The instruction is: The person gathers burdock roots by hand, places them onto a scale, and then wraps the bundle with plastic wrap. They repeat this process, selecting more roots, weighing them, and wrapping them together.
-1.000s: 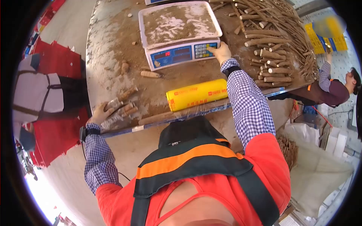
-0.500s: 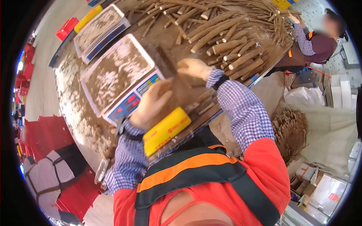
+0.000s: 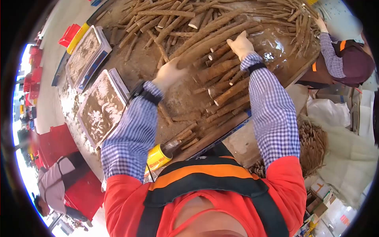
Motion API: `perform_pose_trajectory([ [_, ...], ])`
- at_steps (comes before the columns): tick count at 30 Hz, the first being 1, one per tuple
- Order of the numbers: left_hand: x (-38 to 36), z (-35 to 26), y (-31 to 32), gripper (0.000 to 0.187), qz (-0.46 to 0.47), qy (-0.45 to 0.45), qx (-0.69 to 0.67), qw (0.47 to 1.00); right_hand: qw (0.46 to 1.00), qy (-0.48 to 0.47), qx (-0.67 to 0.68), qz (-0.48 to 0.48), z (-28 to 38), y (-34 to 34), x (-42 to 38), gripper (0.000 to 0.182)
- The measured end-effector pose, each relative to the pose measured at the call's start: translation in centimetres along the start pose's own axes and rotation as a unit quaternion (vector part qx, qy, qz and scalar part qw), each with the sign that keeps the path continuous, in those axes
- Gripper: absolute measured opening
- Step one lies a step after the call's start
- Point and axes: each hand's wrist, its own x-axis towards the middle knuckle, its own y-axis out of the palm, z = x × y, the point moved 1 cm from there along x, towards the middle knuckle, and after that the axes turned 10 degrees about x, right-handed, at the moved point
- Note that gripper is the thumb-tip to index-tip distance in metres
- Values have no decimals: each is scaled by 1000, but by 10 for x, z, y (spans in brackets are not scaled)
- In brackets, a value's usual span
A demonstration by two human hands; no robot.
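My left hand (image 3: 169,75), blurred, is closed at the near left end of long, thick brown roots (image 3: 209,46). Farther right along these roots, my right hand (image 3: 241,44) has its fingers against them and appears closed on them. Beneath and between my hands lie shorter thick roots (image 3: 223,71) with pale cut ends. A loose heap of thinner roots (image 3: 158,23) lies beyond my left hand.
Two scales with dirt-covered trays (image 3: 102,106) (image 3: 83,47) stand at the left. A yellow roll (image 3: 158,157) lies at the near edge. Another person (image 3: 349,59) is at the right, one hand near roots. A person (image 3: 53,185) is at lower left.
Both my hands have moved away from my body, from beside the near scale and yellow roll to the long roots. The view has shifted, and the roll is now partly hidden by my left sleeve.
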Motion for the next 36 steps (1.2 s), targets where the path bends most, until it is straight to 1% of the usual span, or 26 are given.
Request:
perform_pose_trajectory([
  [1, -16, 16, -8, 61, -50, 13, 26, 998, 997, 60, -39, 20, 5, 3, 12, 90],
  [3, -61, 45, -34, 58, -127, -18, 21, 992, 983, 30, -175, -52, -18, 35, 56, 97],
  [4, -85, 68, -45, 54, -183, -25, 36, 982, 987, 36, -154, 14, 0, 12, 40, 89],
  [5, -107, 104, -52, 52, -200, -68, -20, 977, 968, -17, -249, 27, -2, 14, 50, 73],
  [6, -132, 139, -64, 49, -250, -51, 39, 966, 953, -114, -255, 115, -4, 11, 59, 61],
  [7, -164, 146, -79, 47, -258, -132, -14, 957, 968, -63, -208, 125, 7, -1, 46, 57],
  [8, -192, 157, -88, 47, -293, -181, 30, 938, 939, -147, -255, 180, 8, -7, 40, 54],
  [9, -217, 170, -95, 47, -326, -225, 73, 915, 991, -3, -90, 101, -9, 14, 61, 46],
  [10, -239, 193, -99, 48, -324, -273, 46, 904, 972, -157, -124, 125, -43, 32, 104, 39],
  [11, -260, 224, -99, 49, -324, -318, 16, 891, 989, 37, 137, 51, -36, 43, 95, 32],
  [12, -282, 258, -94, 52, -336, -308, 68, 888, 989, 21, 137, -50, -22, 48, 81, 30],
  [13, -294, 266, -91, 52, -347, -320, 62, 879, 964, -50, 245, -94, 14, 48, 27, 30],
  [14, -305, 271, -85, 53, -338, -339, 73, 875, 937, -91, 336, -1, 56, 45, -39, 34],
  [16, -323, 284, -74, 58, -314, -375, 54, 871, 908, -207, 330, 152, 113, 71, -122, 42],
  [18, -333, 298, -61, 64, -320, -355, 89, 874, 911, -244, 227, 242, 167, 131, -175, 44],
  [20, -340, 302, -53, 65, -308, -350, 104, 879, 851, -245, 312, 343, 227, 183, -224, 41],
  [22, -342, 298, -50, 66, -286, -301, 192, 889, 859, -316, 297, 273, 274, 246, -247, 56],
  [23, -344, 293, -51, 66, -286, -300, 191, 890, 893, -302, 198, 269, 290, 289, -242, 62],
  [25, -349, 281, -59, 62, -261, -275, 194, 905, 929, -281, 131, 200, 300, 316, -254, 63],
  [27, -362, 286, -60, 57, -259, -264, 193, 909, 890, -406, 143, 154, 290, 298, -246, 64],
  [29, -374, 303, -61, 56, -299, -212, 86, 926, 906, -338, 214, 137, 264, 245, -256, 54],
  [30, -379, 321, -61, 53, -321, -191, 49, 926, 904, -340, 247, 74, 236, 237, -246, 47],
  [31, -385, 332, -65, 53, -322, -202, 43, 924, 922, -331, 193, 51, 203, 240, -217, 48],
  [33, -395, 346, -81, 51, -349, -107, -165, 916, 945, -291, 140, 39, 147, 224, -205, 53],
  [35, -399, 364, -99, 47, -341, -116, -163, 919, 973, -219, 22, 73, 106, 221, -196, 57],
  [36, -400, 372, -107, 44, -330, -119, -155, 924, 968, -229, -33, 94, 101, 221, -200, 59],
])
